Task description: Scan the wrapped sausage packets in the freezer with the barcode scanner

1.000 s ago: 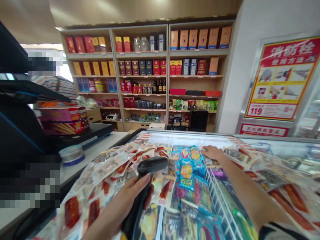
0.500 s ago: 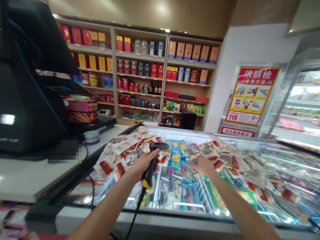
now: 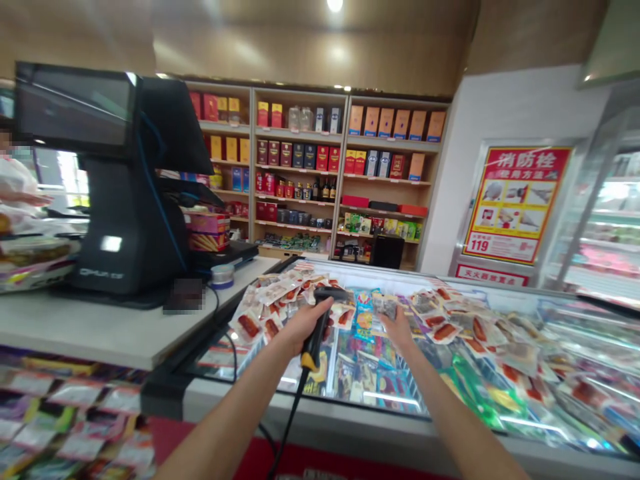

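Observation:
My left hand (image 3: 303,328) is wrapped round the handle of a black and yellow barcode scanner (image 3: 315,333); its head points right and its cable hangs down. In my right hand (image 3: 397,327) is a small clear packet with grey contents (image 3: 385,305), held up just right of the scanner's head. Both hands are over the glass top of a chest freezer (image 3: 360,405). Vacuum-packed red-brown snack packets (image 3: 249,325) lie piled left of the scanner, and another pile of packets (image 3: 445,331) spreads to the right. Blue ice cream wrappers (image 3: 364,323) show between my hands.
On the left, a counter (image 3: 120,337) carries a black till (image 3: 130,220), a roll of tape (image 3: 223,275) and snack boxes (image 3: 210,230). Another person (image 3: 17,180) is at the far left. Shelves of boxed goods (image 3: 300,157) line the back wall; a red-yellow poster (image 3: 517,203) hangs right.
My right hand has lifted the small packet from the right pile and brought it left, nearer the scanner. The view has swung left, showing more of the till and the other person.

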A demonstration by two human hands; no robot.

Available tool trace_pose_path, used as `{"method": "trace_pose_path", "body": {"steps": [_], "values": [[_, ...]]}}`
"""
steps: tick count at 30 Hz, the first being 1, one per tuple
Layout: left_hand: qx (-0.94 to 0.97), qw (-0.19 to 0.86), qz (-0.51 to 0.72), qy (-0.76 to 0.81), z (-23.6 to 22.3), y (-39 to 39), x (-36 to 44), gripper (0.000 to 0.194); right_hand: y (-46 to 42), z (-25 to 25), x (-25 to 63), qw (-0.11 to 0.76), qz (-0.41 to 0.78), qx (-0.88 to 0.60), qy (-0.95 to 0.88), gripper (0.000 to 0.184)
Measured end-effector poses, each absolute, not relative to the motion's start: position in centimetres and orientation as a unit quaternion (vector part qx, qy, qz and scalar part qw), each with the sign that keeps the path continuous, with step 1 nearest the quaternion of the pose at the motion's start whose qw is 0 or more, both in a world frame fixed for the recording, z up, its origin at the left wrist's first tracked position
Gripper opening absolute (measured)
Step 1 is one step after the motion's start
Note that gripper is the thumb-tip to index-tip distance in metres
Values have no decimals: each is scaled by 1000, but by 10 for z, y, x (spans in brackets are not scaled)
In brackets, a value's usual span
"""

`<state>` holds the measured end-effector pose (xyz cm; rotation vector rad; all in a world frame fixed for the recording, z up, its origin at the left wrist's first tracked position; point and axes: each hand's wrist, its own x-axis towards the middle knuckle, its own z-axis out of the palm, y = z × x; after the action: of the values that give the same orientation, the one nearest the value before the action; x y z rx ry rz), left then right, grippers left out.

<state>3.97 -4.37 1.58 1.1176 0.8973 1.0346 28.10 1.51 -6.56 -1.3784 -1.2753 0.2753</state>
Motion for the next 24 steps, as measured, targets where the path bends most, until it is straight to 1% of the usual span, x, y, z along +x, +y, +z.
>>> {"method": "trace_pose_path", "body": {"steps": [3,8,11,16,18,22,24], "values": [[498,631,452,387,19,-48,40,32,17,-60,262,609,160,-549,-549,29],[503,627,453,385,21,-49,37,34,29,-62,249,640,193,-507,-544,33],[510,626,449,382,25,-51,38,34,37,-67,245,646,186,-502,-543,35],[530,628,436,367,31,-53,43,33,38,-64,241,630,167,-513,-559,27],[528,632,434,366,32,-52,43,34,37,-63,239,632,164,-512,-558,27],[508,631,447,380,31,-47,36,34,40,-64,238,626,190,-516,-553,32],[497,623,459,393,32,-44,30,34,45,-62,236,617,201,-532,-543,40]]}}
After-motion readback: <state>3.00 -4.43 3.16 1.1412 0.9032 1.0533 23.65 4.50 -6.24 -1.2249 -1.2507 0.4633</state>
